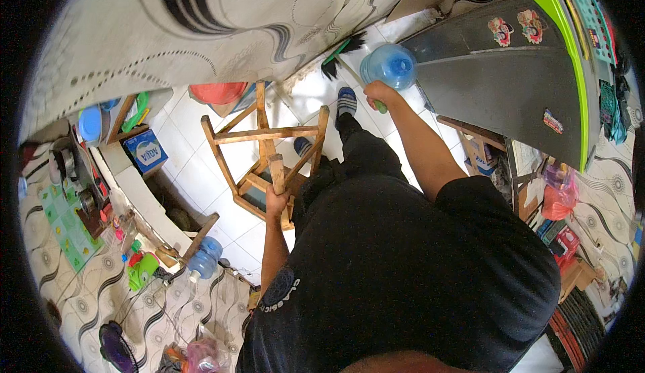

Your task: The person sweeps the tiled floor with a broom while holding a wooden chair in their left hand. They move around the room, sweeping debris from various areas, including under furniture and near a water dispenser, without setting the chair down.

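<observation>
My left hand [276,203] is wrapped around one leg of a wooden stool [267,133]. The stool looks upturned, its legs pointing up towards me and its seat low near my legs. In my right hand [381,95] is the green grip of a broom. The broom's green head with black bristles [344,53] rests on the tiles by the wall. A large blue water jug [389,66] stands beside the broom handle, just past my right hand. My feet wear blue striped slide sandals [346,100].
A dark grey refrigerator [499,75] stands on the right. At the left are a blue box [145,152], a cluttered shelf and another blue water jug [205,257]. A red basin [217,92] sits by the patterned wall beyond the stool. White tiles [191,186] cover the floor.
</observation>
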Demonstrator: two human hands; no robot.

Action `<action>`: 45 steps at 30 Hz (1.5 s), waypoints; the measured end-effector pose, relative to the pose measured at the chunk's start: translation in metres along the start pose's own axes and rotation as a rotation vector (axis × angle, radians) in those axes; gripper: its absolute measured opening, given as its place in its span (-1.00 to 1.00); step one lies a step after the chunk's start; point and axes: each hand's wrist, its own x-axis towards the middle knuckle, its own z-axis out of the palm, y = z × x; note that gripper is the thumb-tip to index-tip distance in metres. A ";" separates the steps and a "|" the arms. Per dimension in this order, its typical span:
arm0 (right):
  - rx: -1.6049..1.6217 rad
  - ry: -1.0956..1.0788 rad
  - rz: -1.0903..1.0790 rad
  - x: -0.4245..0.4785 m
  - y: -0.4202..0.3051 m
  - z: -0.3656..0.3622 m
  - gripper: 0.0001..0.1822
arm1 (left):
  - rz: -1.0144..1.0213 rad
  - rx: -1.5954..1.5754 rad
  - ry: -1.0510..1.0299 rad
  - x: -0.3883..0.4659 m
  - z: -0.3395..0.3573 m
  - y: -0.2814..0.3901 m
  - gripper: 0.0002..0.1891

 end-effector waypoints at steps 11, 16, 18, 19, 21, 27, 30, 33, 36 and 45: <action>0.715 0.243 0.220 -0.142 -0.039 0.058 -0.80 | 0.072 -0.016 0.094 -0.034 -0.034 -0.015 -0.87; 0.640 0.320 0.148 -0.146 -0.033 0.098 -0.51 | 0.041 -0.047 -0.018 -0.043 -0.044 -0.035 -0.82; 0.626 0.335 0.175 -0.122 -0.005 0.117 -0.55 | 0.085 -0.051 0.030 -0.054 -0.040 -0.032 -0.81; 0.616 0.341 0.182 -0.107 0.011 0.127 -0.56 | 0.095 -0.063 0.058 -0.056 -0.038 -0.033 -0.81; 0.533 0.267 0.162 -0.081 0.064 0.148 -0.57 | 0.057 -0.122 0.114 -0.062 -0.035 -0.053 -0.80; 0.509 0.252 0.399 -0.143 0.082 0.172 -0.50 | -0.111 -0.054 0.119 -0.089 -0.048 -0.092 -0.71; 0.397 0.274 0.441 -0.182 0.128 0.188 -0.52 | -0.123 -0.134 0.068 -0.100 -0.058 -0.110 -0.78; 0.314 0.335 0.458 -0.229 0.121 0.194 -0.55 | -0.070 -0.110 0.154 -0.110 -0.061 -0.127 -0.76; 0.063 0.392 0.238 -0.242 0.149 0.214 -0.53 | -0.061 -0.094 0.142 -0.111 -0.073 -0.144 -0.76; -0.211 0.448 -0.026 -0.143 0.094 0.284 -0.57 | 0.204 0.136 0.166 -0.137 -0.114 -0.262 -0.81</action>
